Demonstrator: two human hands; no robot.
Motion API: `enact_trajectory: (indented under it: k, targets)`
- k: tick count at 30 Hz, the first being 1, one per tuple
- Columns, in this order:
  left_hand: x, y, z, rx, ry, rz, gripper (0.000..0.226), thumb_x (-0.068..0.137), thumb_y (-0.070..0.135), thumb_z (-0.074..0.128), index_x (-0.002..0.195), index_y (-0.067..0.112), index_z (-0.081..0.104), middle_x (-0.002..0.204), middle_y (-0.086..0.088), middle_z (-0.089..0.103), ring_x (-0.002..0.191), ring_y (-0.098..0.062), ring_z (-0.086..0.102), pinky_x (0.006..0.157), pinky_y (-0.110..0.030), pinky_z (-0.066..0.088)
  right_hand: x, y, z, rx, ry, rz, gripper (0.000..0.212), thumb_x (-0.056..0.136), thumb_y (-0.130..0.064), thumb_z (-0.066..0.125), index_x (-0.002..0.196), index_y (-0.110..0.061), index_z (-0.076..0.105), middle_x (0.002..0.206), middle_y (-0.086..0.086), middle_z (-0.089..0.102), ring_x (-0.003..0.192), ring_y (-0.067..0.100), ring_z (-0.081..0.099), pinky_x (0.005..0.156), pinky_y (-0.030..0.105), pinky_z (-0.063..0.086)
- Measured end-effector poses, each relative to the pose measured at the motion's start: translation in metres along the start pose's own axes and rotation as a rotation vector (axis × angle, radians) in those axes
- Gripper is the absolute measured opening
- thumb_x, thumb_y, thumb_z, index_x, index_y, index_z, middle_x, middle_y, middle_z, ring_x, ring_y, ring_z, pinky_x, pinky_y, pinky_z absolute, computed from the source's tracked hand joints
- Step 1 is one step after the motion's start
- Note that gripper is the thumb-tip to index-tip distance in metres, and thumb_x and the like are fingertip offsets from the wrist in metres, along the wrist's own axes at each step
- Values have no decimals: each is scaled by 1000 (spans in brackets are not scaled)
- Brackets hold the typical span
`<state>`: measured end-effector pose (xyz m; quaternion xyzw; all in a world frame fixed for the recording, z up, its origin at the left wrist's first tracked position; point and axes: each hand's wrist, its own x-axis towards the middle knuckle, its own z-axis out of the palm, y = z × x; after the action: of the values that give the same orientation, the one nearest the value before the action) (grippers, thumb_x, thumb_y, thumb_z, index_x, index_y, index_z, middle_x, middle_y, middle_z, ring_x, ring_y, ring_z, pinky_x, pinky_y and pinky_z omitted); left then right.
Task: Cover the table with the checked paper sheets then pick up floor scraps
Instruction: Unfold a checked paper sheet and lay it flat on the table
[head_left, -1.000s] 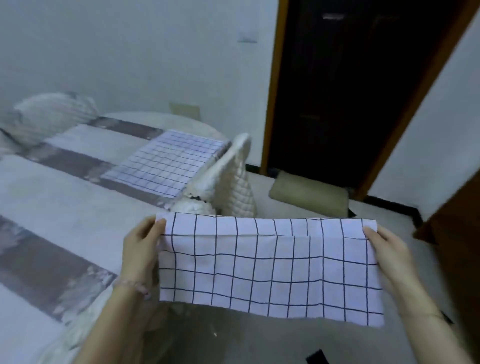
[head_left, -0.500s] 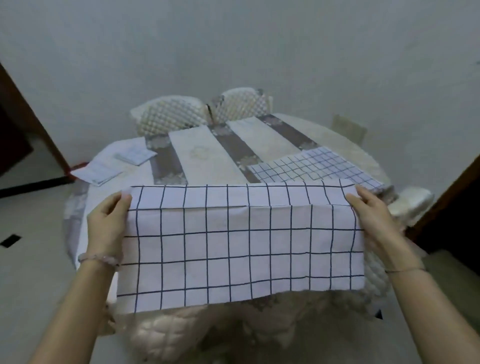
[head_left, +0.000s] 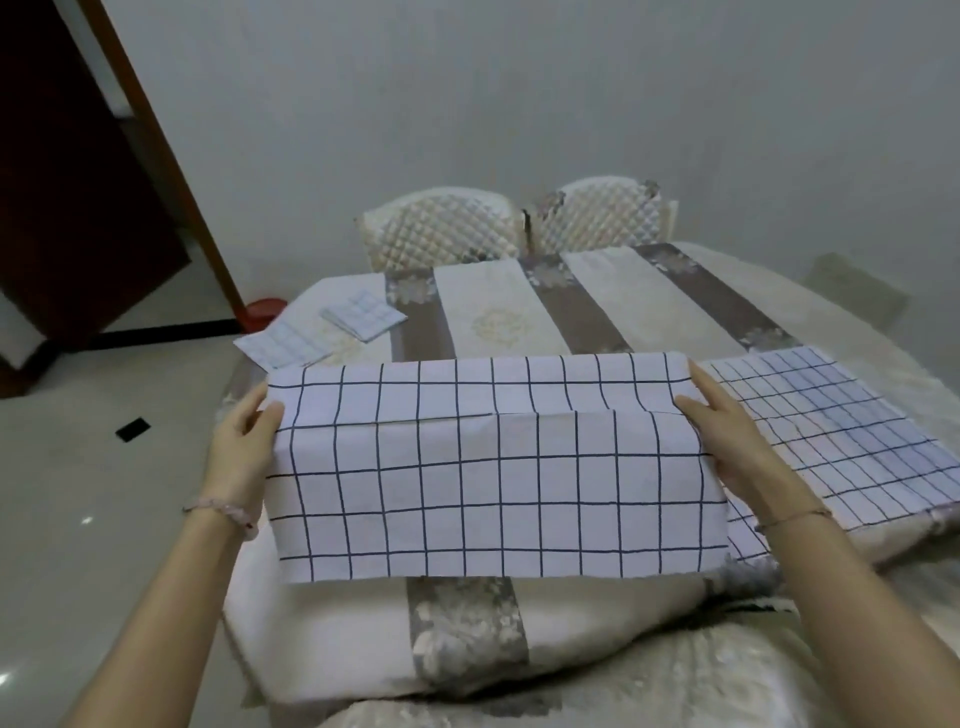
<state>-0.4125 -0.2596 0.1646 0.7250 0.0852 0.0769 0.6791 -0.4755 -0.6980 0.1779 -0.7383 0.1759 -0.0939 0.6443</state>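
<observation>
Two hands are holding a checked sheet over the bench.

The left hand (head_left: 244, 447) is pinching the sheet's (head_left: 493, 467) left edge and the right hand (head_left: 727, 436) is pinching its right edge, so both are clamped on it. The sheet is hanging folded above the near side of the bench (head_left: 498, 322). A second sheet (head_left: 841, 436) is lying flat just to its right. Two small folded sheets (head_left: 322, 327) are lying at the far left. Two chairs (head_left: 519, 228) are standing behind.
</observation>
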Motion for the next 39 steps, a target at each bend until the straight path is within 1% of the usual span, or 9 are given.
enact_trajectory:
  k: [5, 10, 15, 18, 24, 29, 32, 36, 39]
  targets:
    - [26, -34, 8, 90, 67, -110, 43, 94, 17, 50, 137, 17, 46, 136, -4, 51, 119, -15, 50, 104, -31, 35, 45, 33, 13, -102, -76, 129, 51, 94, -15, 47, 141, -33, 38, 143, -8, 44, 125, 18, 51, 109, 42, 38]
    - [43, -75, 25, 226, 81, -259, 45, 95, 16, 48, 140, 15, 41, 142, -10, 44, 131, -22, 41, 101, -29, 31, 81, 71, 29, -174, -71, 212, 43, 95, -11, 50, 137, -11, 44, 128, -1, 46, 122, 15, 43, 100, 27, 31]
    - [49, -109, 34, 346, 122, -421, 41, 94, 17, 51, 134, 8, 48, 124, -15, 54, 113, -28, 51, 96, -33, 37, 100, 106, 40, -328, -98, 312, 12, 91, -12, 56, 80, -11, 60, 79, 1, 57, 87, 19, 49, 67, 23, 40]
    - [45, -118, 35, 388, 147, -445, 33, 93, 15, 52, 123, 4, 55, 103, -9, 54, 94, -21, 49, 83, -27, 34, 101, 115, 44, -358, -124, 310, 5, 92, -15, 55, 92, -11, 56, 86, 3, 55, 89, 17, 48, 75, 24, 39]
    - [26, -128, 7, 426, 88, -502, 37, 90, 25, 58, 124, 12, 54, 118, -10, 55, 114, -27, 51, 93, -34, 38, 82, 125, 28, -380, -106, 373, 40, 91, -29, 55, 128, -14, 52, 119, 4, 58, 103, 21, 56, 93, 35, 46]
    - [-6, -139, -17, 442, 2, -559, 37, 85, 21, 65, 121, 19, 54, 105, -10, 59, 105, -25, 54, 95, -35, 38, 49, 136, 13, -463, -131, 393, 43, 86, -17, 64, 127, -15, 52, 82, -1, 58, 75, 10, 56, 60, 21, 40]
    - [-19, -143, -17, 537, 39, -498, 41, 82, 14, 68, 121, 15, 55, 88, -9, 56, 102, -27, 54, 91, -33, 38, 38, 141, 13, -529, -150, 364, 47, 84, -16, 65, 129, -16, 51, 78, 1, 59, 75, 13, 57, 65, 24, 43]
    - [-29, -136, -6, 614, 128, -431, 41, 84, 10, 65, 122, 14, 52, 95, -12, 58, 97, -29, 53, 84, -31, 37, 23, 145, 13, -646, -126, 314, 48, 83, -15, 61, 130, -19, 50, 72, -1, 57, 70, 17, 57, 76, 38, 51]
    - [-30, -134, 5, 940, 69, -227, 43, 82, 5, 60, 124, 9, 52, 109, -17, 58, 102, -37, 51, 84, -40, 42, 14, 142, 19, -773, -68, 238, 47, 83, -16, 60, 129, -17, 50, 95, 5, 62, 90, 22, 58, 83, 40, 48]
